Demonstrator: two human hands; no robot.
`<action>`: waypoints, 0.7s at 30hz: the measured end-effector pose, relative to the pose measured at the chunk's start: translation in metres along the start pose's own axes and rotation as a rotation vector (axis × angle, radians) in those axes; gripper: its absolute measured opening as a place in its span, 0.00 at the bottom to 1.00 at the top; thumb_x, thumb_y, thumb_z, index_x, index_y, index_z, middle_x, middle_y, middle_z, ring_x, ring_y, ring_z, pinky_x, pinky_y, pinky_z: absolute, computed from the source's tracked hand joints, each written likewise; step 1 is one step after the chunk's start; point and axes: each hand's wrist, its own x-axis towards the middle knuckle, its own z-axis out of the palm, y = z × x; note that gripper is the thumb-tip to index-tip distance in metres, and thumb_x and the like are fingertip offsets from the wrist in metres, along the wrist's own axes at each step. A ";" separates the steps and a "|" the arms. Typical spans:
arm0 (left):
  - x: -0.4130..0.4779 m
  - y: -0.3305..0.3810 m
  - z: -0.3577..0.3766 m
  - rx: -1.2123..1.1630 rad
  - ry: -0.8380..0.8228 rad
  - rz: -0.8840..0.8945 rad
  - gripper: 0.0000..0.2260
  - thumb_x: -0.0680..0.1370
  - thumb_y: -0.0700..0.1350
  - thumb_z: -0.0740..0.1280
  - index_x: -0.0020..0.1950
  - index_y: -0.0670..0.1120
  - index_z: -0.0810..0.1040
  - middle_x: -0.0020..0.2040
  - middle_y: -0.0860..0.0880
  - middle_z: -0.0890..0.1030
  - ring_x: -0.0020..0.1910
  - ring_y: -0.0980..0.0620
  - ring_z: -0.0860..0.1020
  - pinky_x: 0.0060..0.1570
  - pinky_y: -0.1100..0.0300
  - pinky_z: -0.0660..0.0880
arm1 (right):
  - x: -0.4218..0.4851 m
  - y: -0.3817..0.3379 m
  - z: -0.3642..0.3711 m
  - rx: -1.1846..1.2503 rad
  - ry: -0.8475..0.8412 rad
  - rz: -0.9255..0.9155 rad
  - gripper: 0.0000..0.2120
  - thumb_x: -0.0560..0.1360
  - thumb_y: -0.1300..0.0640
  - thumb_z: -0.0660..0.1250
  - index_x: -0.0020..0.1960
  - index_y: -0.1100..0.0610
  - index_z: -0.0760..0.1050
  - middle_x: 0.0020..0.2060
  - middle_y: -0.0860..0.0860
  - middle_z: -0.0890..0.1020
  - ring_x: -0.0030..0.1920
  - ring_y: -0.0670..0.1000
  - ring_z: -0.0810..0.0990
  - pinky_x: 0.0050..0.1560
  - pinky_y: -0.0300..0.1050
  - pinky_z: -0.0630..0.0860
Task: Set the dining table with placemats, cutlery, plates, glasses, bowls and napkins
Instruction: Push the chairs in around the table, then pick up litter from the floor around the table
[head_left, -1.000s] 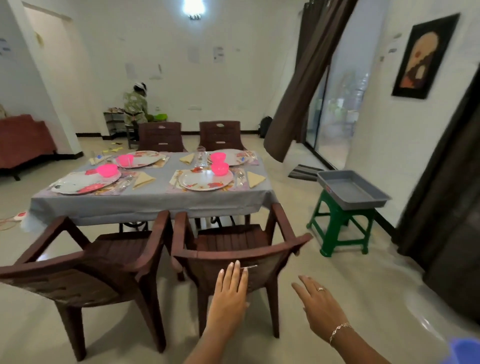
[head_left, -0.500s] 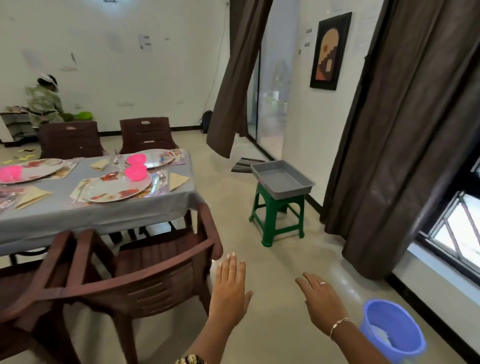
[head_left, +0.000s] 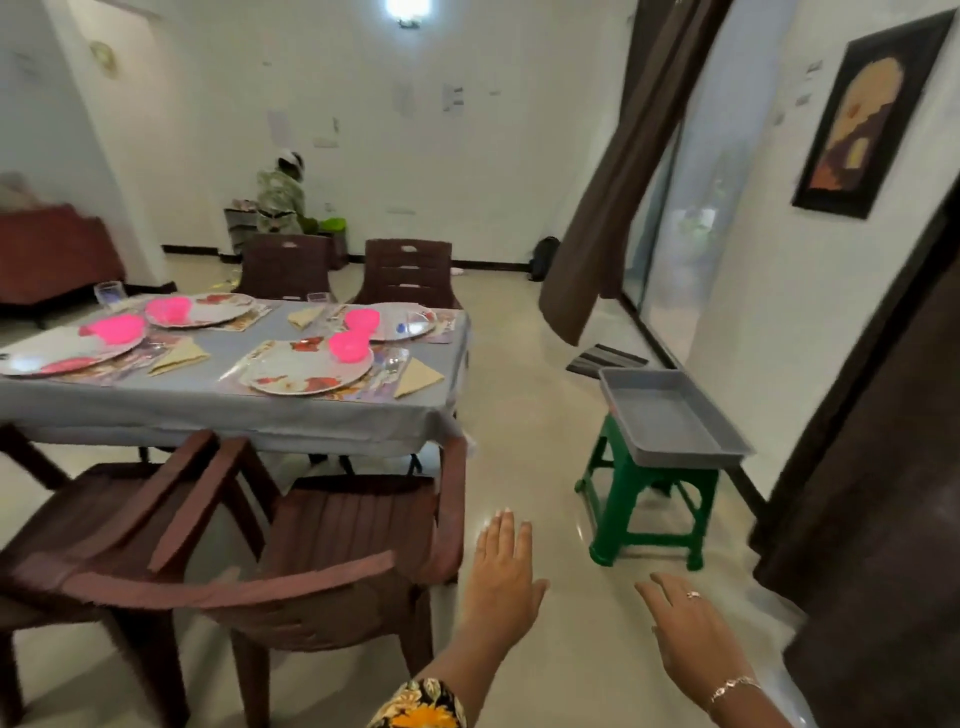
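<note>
Head swung back left, more of the set table (head_left: 223, 410) in view; your left hand (head_left: 501, 577) and right hand (head_left: 685, 623) hover above the floor (head_left: 519, 441), grips wide, empty.

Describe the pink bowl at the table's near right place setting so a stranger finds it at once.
Start at the dining table with the grey cloth and find the flowered plate at its near right corner. The pink bowl sits on that plate's far right part. Of the four pink bowls, it lies nearest that corner.
</note>
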 end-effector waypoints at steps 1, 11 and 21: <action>0.015 -0.004 0.007 -0.010 0.006 -0.032 0.35 0.57 0.61 0.78 0.57 0.43 0.81 0.58 0.40 0.80 0.58 0.43 0.79 0.56 0.50 0.76 | 0.019 0.007 0.009 -0.013 0.011 -0.037 0.35 0.35 0.62 0.80 0.43 0.52 0.82 0.39 0.51 0.82 0.32 0.52 0.82 0.29 0.40 0.80; 0.180 -0.066 0.072 0.035 0.014 -0.318 0.44 0.51 0.59 0.81 0.58 0.41 0.68 0.54 0.38 0.81 0.54 0.41 0.81 0.52 0.46 0.78 | 0.245 0.058 0.061 0.049 0.038 -0.362 0.36 0.32 0.61 0.79 0.41 0.52 0.82 0.39 0.51 0.83 0.36 0.50 0.83 0.34 0.39 0.80; 0.288 -0.126 0.123 0.161 -0.058 -0.529 0.27 0.64 0.56 0.66 0.56 0.40 0.75 0.52 0.40 0.82 0.52 0.42 0.82 0.61 0.50 0.61 | 0.413 0.078 0.129 0.173 -0.194 -0.504 0.38 0.29 0.59 0.79 0.41 0.50 0.81 0.37 0.49 0.82 0.33 0.48 0.82 0.28 0.36 0.78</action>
